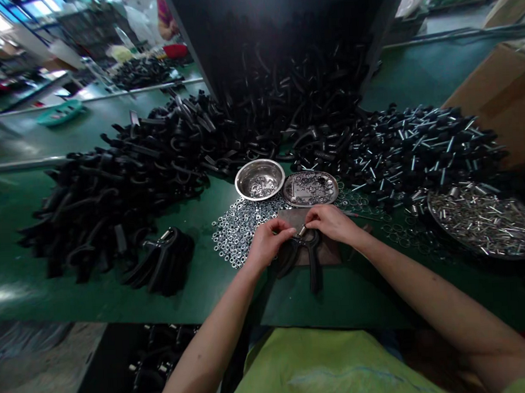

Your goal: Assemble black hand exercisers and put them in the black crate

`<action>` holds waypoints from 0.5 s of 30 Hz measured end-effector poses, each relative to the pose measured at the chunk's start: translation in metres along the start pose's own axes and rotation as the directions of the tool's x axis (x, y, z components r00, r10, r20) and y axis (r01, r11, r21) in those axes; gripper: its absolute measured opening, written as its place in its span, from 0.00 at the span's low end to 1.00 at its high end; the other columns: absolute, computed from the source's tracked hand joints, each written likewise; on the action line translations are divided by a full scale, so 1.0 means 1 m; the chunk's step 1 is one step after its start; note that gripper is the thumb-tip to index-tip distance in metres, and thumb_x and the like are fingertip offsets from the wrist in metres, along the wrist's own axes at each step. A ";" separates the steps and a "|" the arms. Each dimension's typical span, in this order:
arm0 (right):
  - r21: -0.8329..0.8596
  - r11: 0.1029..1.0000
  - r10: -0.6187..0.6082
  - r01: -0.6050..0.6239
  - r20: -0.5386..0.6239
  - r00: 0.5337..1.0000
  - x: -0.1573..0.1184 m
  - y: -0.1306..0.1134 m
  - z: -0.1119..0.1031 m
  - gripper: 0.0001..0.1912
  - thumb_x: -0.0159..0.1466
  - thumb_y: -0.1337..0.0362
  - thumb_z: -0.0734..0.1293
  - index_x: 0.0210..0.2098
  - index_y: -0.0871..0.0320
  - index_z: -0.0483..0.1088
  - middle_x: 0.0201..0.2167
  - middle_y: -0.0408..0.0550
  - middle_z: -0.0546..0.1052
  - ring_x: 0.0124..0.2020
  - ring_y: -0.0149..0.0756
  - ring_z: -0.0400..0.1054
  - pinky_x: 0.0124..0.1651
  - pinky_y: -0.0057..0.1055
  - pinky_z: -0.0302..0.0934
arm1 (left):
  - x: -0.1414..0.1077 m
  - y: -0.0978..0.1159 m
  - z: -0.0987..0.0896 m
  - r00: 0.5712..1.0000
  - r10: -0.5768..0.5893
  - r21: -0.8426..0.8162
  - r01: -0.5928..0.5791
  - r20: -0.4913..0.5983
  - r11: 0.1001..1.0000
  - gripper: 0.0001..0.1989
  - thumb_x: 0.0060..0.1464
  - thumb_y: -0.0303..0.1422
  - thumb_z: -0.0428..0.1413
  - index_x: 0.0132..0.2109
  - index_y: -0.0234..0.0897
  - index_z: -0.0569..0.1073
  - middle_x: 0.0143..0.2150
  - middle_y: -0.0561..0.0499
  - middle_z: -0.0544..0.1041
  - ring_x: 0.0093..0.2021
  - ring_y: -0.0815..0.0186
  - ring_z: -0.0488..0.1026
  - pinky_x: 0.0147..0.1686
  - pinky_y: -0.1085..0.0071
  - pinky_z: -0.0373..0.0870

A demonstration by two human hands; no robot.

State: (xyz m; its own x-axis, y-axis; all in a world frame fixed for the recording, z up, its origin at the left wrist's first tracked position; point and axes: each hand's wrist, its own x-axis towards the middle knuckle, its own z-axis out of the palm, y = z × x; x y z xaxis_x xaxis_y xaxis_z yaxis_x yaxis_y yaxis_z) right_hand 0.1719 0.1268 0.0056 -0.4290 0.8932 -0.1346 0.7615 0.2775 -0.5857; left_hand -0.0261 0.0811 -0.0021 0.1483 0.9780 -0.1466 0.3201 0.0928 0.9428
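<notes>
A black clamp-like part (314,264) with two curved handles lies on a small flat plate (331,253), its handles pointing toward me. From its top sticks a short coiled metal spring (302,231), tilted up to the right. My left hand (271,240) comes in from the left, thumb and fingers pinched beside the spring's lower end; what is between those fingertips is hidden. At the spring's upper end, the fingertips of my right hand (328,221) are closed together on it. Loose metal nuts (235,233) are spread just left of my left hand.
Behind the plate stand a round steel bowl (244,191) and an oval tray (289,201) of small rings. Black parts (112,192) heap up left and behind. Black-headed bolts (418,147) and a tray of metal pins (484,220) are on the right, near a cardboard box (499,102).
</notes>
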 end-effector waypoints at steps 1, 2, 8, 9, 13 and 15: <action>-0.025 1.000 0.020 -0.019 0.019 1.000 0.002 -0.001 -0.002 0.04 0.56 0.66 0.68 0.30 0.56 0.75 0.31 0.44 0.77 0.34 0.34 0.70 0.36 0.27 0.58 | -0.003 -0.001 0.002 0.998 0.064 0.090 -0.063 -0.006 0.994 0.09 0.48 0.37 0.61 0.29 0.36 0.74 0.29 0.52 0.74 0.32 0.67 0.70 0.33 0.71 0.64; -0.051 0.998 0.038 -0.036 0.035 0.999 0.003 -0.003 -0.003 0.03 0.55 0.65 0.68 0.30 0.56 0.75 0.30 0.44 0.77 0.33 0.34 0.70 0.35 0.27 0.58 | -0.005 -0.001 0.005 0.992 0.126 0.174 -0.124 -0.002 0.977 0.08 0.47 0.36 0.62 0.29 0.37 0.75 0.32 0.52 0.74 0.36 0.65 0.70 0.38 0.69 0.64; -0.158 0.985 0.077 -0.066 0.064 0.995 0.004 -0.012 -0.008 0.03 0.55 0.64 0.67 0.30 0.54 0.74 0.32 0.45 0.77 0.36 0.37 0.70 0.36 0.29 0.56 | -0.009 -0.005 0.023 0.971 0.231 0.387 -0.238 0.066 0.891 0.04 0.46 0.34 0.64 0.29 0.40 0.77 0.36 0.52 0.75 0.42 0.62 0.69 0.46 0.64 0.60; -0.167 0.984 0.071 -0.061 0.056 0.996 0.003 -0.013 -0.007 0.03 0.56 0.64 0.67 0.30 0.55 0.73 0.33 0.45 0.77 0.37 0.38 0.70 0.37 0.29 0.56 | -0.009 -0.006 0.025 0.971 0.231 0.388 -0.238 0.066 0.891 0.05 0.46 0.34 0.64 0.29 0.40 0.76 0.35 0.52 0.75 0.42 0.62 0.69 0.46 0.64 0.60; -0.167 0.985 0.038 -0.035 0.013 0.999 -0.004 -0.014 0.001 0.04 0.60 0.65 0.65 0.34 0.56 0.72 0.38 0.47 0.76 0.41 0.37 0.69 0.41 0.30 0.57 | -0.007 -0.010 0.028 0.977 0.207 0.369 -0.210 0.048 0.905 0.06 0.46 0.33 0.64 0.29 0.38 0.75 0.34 0.52 0.74 0.40 0.63 0.68 0.44 0.66 0.61; -0.154 0.987 0.034 -0.035 -0.010 0.999 -0.009 -0.014 0.005 0.06 0.60 0.65 0.64 0.38 0.56 0.71 0.40 0.47 0.75 0.42 0.37 0.68 0.41 0.30 0.57 | -0.005 -0.011 0.028 0.984 0.169 0.354 -0.175 0.050 0.919 0.06 0.45 0.32 0.64 0.28 0.38 0.74 0.33 0.52 0.73 0.39 0.64 0.68 0.43 0.67 0.62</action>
State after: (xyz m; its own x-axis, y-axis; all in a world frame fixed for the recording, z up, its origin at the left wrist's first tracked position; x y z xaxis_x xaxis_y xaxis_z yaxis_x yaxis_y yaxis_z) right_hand 0.1631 0.1138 0.0110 -0.3982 0.9056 -0.1461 0.8417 0.2974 -0.4506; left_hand -0.0044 0.0699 -0.0204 0.2465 0.9691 0.0000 0.5993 -0.1524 0.7859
